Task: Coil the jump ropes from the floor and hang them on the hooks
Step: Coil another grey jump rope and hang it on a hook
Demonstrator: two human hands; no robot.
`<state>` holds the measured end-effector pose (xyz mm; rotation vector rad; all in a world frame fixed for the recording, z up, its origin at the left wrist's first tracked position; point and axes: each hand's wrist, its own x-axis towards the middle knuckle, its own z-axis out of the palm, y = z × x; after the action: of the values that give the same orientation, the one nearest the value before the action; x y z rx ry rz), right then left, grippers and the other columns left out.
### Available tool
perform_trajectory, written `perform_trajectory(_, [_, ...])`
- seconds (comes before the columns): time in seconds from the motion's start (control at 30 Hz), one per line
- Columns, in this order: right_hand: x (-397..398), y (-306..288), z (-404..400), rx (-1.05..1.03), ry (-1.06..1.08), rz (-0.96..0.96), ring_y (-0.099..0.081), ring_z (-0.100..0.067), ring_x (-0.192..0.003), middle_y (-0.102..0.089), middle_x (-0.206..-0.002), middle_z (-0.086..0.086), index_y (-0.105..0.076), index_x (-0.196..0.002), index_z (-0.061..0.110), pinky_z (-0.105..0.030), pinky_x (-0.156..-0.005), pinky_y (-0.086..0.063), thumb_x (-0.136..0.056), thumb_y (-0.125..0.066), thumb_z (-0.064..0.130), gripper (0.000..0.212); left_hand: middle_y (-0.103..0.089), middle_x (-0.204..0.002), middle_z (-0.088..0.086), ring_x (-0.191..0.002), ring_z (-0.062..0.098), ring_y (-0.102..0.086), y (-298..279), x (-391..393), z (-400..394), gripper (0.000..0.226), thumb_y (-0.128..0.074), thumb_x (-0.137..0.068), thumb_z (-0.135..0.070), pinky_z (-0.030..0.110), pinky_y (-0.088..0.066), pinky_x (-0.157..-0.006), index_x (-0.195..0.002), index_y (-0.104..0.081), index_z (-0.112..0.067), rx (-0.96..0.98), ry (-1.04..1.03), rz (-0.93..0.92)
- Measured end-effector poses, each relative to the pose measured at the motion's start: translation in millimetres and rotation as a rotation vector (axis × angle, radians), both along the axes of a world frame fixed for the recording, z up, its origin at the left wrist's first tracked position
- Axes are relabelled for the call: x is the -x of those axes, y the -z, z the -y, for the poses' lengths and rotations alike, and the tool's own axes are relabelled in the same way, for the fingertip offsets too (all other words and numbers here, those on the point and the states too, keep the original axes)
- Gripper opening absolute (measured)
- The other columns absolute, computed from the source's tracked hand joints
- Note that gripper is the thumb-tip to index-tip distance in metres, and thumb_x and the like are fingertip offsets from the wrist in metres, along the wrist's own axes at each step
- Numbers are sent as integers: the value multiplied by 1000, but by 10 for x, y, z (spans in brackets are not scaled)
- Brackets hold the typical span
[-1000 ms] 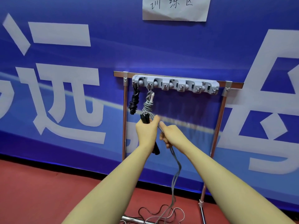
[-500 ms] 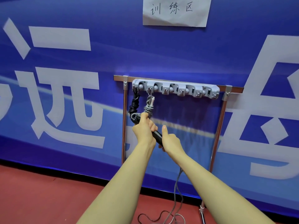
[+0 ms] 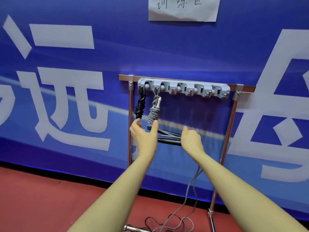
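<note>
Rope handles (image 3: pixel 168 137) lie horizontal between the hands, at frame centre.
Left hand (image 3: pixel 144 133) spread open, touching them; right hand (image 3: pixel 192 139) closed on their other end; hook rack (image 3: pixel 184 88) directly above.

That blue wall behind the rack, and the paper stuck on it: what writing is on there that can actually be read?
"训练区": handwritten in dark ink on the white paper sheet taped at the top of the blue banner.
"远": large white printed character on the banner, left of the hook rack.
Other large white characters at the banner's left and right edges are cut off by the frame, so unreadable.
No readable text on the rack or ropes.
</note>
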<state>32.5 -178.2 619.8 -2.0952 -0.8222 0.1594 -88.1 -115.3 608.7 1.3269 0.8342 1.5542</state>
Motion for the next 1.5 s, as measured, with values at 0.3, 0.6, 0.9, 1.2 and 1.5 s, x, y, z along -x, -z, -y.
perform_trajectory(0.3, [-9, -3, 137, 75, -249, 158, -53, -36, -84, -56, -88, -19, -48, -87, 6, -35, -72, -38, -104, -22, 33, 41, -56, -110, 7, -102, 28, -54, -69, -11, 54, 35, -52, -90, -36, 34, -34, -68, -112, -45, -10, -889, -81, -1557])
perform_trajectory(0.6, [31, -8, 242, 29, -382, 154, -39, -23, -57, -42, -61, -12, -38, -68, 8, -33, -57, -37, -103, -29, 33, 44, -66, -95, 12, -83, 35, -63, -98, 140, -11, 29, -42, -97, -35, 34, -36, -59, -105, -45, -6, -1010, 24, -1676])
perform_trajectory(0.9, [13, 45, 266, 16, -436, 160, -34, -20, -53, -37, -55, -4, -42, -67, 9, -30, -55, -32, -101, -33, 40, 46, -65, -97, 10, -83, 33, -61, -43, 186, -38, 22, -41, -97, -28, 33, -32, -59, -106, -43, -7, -1039, 63, -1709])
perform_trajectory(1.2, [-62, 100, 337, 98, -565, 85, -41, -12, -60, -49, -70, 7, -53, -106, 15, -25, -59, -35, -88, -46, 6, 22, -64, -95, 12, -81, 35, -60, -57, 335, -107, 20, -40, -98, -25, 34, -36, -57, -103, -46, -7, -837, 35, -1729])
perform_trajectory(1.5, [-107, 173, 327, 191, -449, 427, -48, -19, -75, -51, -85, 3, -51, -95, 15, -31, -61, -34, -101, -37, 26, 19, -63, -91, 10, -67, 31, -48, 5, 443, -180, 23, -41, -96, -30, 35, -41, -58, -102, -46, -8, -741, 16, -1689])
